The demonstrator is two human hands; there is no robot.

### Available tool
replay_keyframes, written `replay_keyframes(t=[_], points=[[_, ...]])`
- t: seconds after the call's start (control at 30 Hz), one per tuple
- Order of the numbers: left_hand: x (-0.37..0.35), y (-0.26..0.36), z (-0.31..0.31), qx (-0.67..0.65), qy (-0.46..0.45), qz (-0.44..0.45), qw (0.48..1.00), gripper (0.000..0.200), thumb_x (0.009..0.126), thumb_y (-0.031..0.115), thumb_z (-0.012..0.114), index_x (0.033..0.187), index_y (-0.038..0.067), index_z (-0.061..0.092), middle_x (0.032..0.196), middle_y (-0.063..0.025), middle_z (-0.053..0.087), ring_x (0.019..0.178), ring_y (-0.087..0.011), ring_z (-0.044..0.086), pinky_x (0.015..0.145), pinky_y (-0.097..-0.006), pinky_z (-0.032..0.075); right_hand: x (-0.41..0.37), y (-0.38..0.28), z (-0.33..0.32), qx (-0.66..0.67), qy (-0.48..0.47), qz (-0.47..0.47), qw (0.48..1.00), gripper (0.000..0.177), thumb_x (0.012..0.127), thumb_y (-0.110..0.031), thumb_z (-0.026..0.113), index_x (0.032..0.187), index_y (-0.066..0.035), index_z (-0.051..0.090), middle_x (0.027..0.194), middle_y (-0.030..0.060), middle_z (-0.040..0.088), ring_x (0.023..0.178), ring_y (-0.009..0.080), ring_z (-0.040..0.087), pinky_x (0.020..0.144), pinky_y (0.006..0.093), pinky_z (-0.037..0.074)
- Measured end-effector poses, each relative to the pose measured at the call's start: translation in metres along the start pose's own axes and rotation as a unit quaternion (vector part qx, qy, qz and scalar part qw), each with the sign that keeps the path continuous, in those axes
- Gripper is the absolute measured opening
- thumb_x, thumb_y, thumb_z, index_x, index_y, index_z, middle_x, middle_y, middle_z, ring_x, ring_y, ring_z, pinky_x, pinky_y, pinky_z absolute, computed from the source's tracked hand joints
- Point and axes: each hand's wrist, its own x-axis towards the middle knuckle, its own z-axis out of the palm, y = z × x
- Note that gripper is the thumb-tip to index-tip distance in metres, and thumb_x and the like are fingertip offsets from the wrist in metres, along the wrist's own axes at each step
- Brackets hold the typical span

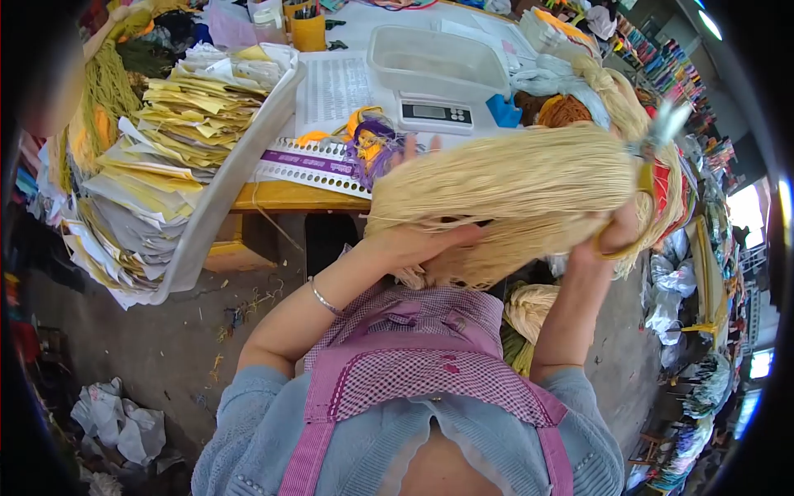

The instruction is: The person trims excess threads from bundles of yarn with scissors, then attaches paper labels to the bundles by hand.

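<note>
A thick skein of cream yarn is stretched between my two hands above the table's front edge. My left hand grips its left end, with the thumb across the strands and fingertips showing behind them. At the right end, my right hand is closed round the yellow handle of a pair of scissors, whose blurred blades point up and to the right. The skein's right end lies against that hand; whether its fingers also hold strands is hidden.
A bin full of paper packets stands left. On the table are a digital scale, a clear tray, a perforated card with purple and orange thread, a blue object and more yarn.
</note>
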Motion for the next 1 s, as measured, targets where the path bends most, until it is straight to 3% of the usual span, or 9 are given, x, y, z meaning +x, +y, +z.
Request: replay_keyframes(t=[0.27,0.37,0.43,0.47,0.53,0.67,0.73,0.8,1.0], points=[[-0.009,-0.03,-0.04,0.21,0.005,0.008,0.978,0.081,0.075,0.04,0.073,0.142,0.006,0.041,0.152,-0.0242,0.024,0.142,-0.044,0.014,0.115,-0.0504,0.018,0.017,-0.043,-0.125,-0.076,0.082,-0.033,0.993,0.042,0.08,-0.004,0.05,0.121,0.004,0.056,0.117,0.0164,0.063,0.108,0.0293,0.061,0.096,0.0417,0.048],[-0.019,-0.047,-0.067,-0.164,0.006,-0.05,0.985,0.109,0.066,0.046,0.081,0.15,0.006,0.023,0.157,-0.0208,0.011,0.144,-0.039,0.011,0.116,-0.0426,0.018,-0.007,-0.031,-0.127,-0.226,0.07,0.003,0.972,0.046,0.074,-0.002,0.055,0.12,0.001,0.053,0.115,0.014,0.061,0.11,0.0265,0.059,0.097,0.0373,0.046],[-0.011,-0.043,-0.078,-0.395,0.064,-0.084,0.913,0.109,0.071,0.055,0.075,0.152,0.01,0.018,0.157,-0.0202,0.013,0.144,-0.0372,0.013,0.116,-0.0431,0.018,-0.017,-0.011,-0.12,-0.354,-0.045,-0.04,0.933,0.048,0.069,0.002,0.065,0.113,-0.004,0.048,0.115,0.0112,0.056,0.11,0.0263,0.058,0.099,0.0362,0.043],[-0.007,-0.039,-0.085,-0.464,0.084,-0.094,0.877,0.109,0.072,0.058,0.073,0.153,0.011,0.016,0.157,-0.02,0.013,0.144,-0.0367,0.013,0.116,-0.0432,0.018,-0.025,-0.005,-0.095,-0.262,-0.04,0.038,0.963,0.053,0.065,0.004,0.072,0.107,-0.008,0.043,0.11,0.0091,0.052,0.103,0.025,0.058,0.095,0.0364,0.043],[0.005,-0.021,-0.097,-0.857,0.197,-0.046,0.474,0.077,0.093,0.066,0.036,0.153,0.023,0.015,0.155,-0.0224,0.019,0.142,-0.0357,0.022,0.114,-0.0449,0.021,-0.041,0.013,-0.085,-0.207,-0.089,0.09,0.97,0.053,0.066,-0.001,0.08,0.106,-0.007,0.046,0.1,0.0075,0.054,0.093,0.0202,0.057,0.087,0.034,0.046],[0.018,-0.014,-0.08,-0.896,0.169,-0.123,0.392,0.073,0.092,0.068,0.029,0.151,0.026,0.023,0.152,-0.024,0.025,0.14,-0.037,0.026,0.114,-0.045,0.023,-0.068,0.053,-0.053,-0.141,-0.133,0.174,0.966,0.044,0.08,-0.037,0.072,0.1,-0.004,0.052,0.086,0.0045,0.054,0.075,0.0152,0.054,0.073,0.028,0.044],[0.023,-0.013,-0.076,-0.904,0.168,-0.13,0.372,0.072,0.093,0.066,0.03,0.149,0.021,0.026,0.152,-0.0241,0.025,0.14,-0.0371,0.026,0.114,-0.0455,0.023,-0.07,0.092,-0.065,-0.056,-0.116,0.358,0.925,0.047,0.086,-0.046,0.058,0.101,-0.001,0.054,0.081,0.0044,0.056,0.066,0.0143,0.054,0.063,0.0263,0.045],[0.022,-0.012,-0.074,-0.916,0.183,-0.147,0.326,0.072,0.094,0.063,0.033,0.145,0.011,0.032,0.151,-0.0244,0.026,0.14,-0.0373,0.027,0.115,-0.0463,0.022,-0.082,0.074,-0.026,-0.095,-0.242,0.285,0.923,0.035,0.087,-0.033,0.049,0.097,-0.001,0.056,0.072,0.0033,0.055,0.064,0.0115,0.054,0.059,0.0237,0.043],[0.025,-0.011,-0.076,-0.921,0.148,-0.136,0.334,0.08,0.096,0.057,0.034,0.147,-0.002,0.016,0.155,-0.022,0.019,0.144,-0.0365,0.017,0.119,-0.0473,0.014,-0.077,0.085,-0.002,-0.059,-0.372,0.359,0.854,0.068,0.08,-0.069,0.059,0.086,-0.001,0.057,0.064,0.0016,0.053,0.057,0.0107,0.053,0.056,0.0231,0.041]])
